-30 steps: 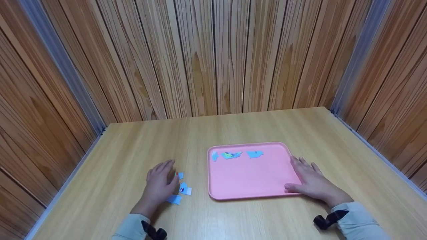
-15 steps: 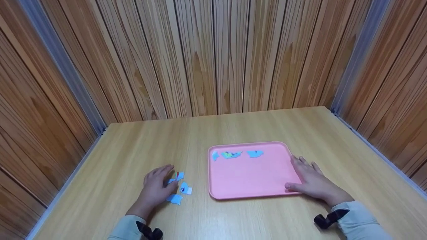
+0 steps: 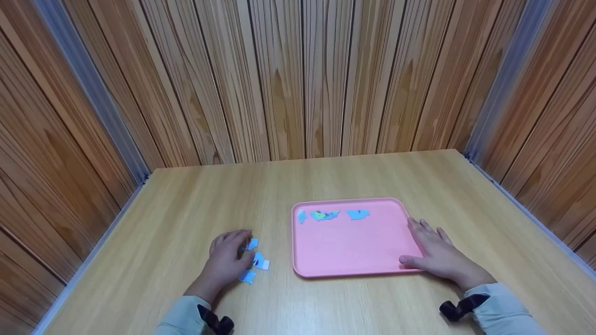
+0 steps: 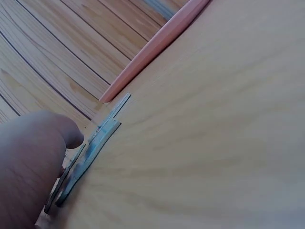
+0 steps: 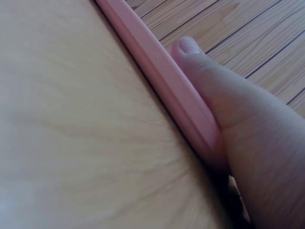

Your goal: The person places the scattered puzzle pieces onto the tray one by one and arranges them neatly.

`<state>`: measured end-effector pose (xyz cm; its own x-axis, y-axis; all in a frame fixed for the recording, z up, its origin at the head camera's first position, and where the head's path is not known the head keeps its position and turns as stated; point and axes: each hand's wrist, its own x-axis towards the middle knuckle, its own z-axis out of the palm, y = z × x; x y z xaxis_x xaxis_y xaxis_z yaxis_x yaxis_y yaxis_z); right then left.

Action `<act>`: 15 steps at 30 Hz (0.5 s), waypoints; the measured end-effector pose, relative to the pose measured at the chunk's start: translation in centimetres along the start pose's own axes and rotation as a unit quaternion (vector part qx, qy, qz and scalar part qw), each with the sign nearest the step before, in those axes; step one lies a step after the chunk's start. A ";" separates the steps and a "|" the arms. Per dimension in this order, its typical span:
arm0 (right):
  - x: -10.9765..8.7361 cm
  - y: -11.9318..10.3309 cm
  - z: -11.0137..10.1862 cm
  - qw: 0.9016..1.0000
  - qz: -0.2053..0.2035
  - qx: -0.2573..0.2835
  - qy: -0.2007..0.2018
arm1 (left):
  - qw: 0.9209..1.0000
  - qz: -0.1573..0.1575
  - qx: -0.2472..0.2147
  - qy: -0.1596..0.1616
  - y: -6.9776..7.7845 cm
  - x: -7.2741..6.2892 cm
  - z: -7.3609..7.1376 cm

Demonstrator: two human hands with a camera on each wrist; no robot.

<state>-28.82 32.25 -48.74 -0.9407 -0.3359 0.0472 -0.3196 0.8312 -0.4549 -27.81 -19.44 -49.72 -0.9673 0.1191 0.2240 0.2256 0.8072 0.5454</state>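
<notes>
My left hand [image 3: 228, 258] is over several flat blue cut pieces at the left of the table, fingers bent and thumb apart from them. A blue-and-white piece [image 3: 261, 262] lies right of the thumb, with one blue piece [image 3: 252, 243] above it and another [image 3: 247, 277] below. In the left wrist view, the thumb [image 4: 71, 133] is close beside thin pieces [image 4: 97, 143]; the fingertips are hidden. My right hand [image 3: 440, 256] rests at the right side of a pink tray [image 3: 354, 251], fingers extended along the edge, thumb [image 5: 188, 47] over the rim.
Along the tray's upper part lie a small light-blue piece [image 3: 302, 216], a blue-and-yellow piece [image 3: 324, 215] and a blue piece [image 3: 357, 214]. Wood-panelled walls [image 3: 279, 93] stand behind and beside the table [image 3: 298, 307].
My left hand first drew back slightly to the left, then moved right over the pieces, covering more of them. The right hand has stayed at the tray.
</notes>
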 end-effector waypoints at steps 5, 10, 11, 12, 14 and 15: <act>-0.1 0.0 -0.1 1.000 -0.005 0.001 0.007 | 1.000 0.003 0.023 0.010 0.1 1.0 -0.1; -0.1 -0.1 -0.1 1.000 -0.005 0.006 0.004 | 0.999 0.015 0.031 0.020 0.0 1.4 -0.1; -0.1 -0.1 -0.1 1.000 -0.005 0.007 0.003 | 0.999 0.018 0.032 0.021 -0.1 1.5 -0.1; -0.1 -0.1 -0.1 1.000 -0.005 0.007 0.003 | 0.999 0.019 0.032 0.022 -0.1 1.5 0.0; -0.2 -0.1 -0.1 1.000 -0.004 0.007 0.002 | 0.999 0.020 0.031 0.026 -0.2 1.6 0.0; -0.2 0.0 -0.1 1.000 -0.005 0.007 0.003 | 0.999 0.022 0.032 0.029 -0.2 1.6 0.1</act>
<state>-28.62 32.33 -48.66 -0.9381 -0.3416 0.0580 -0.3280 0.8218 -0.4659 -29.39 -19.40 -49.53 -0.9476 0.1237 0.2947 0.2590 0.8374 0.4813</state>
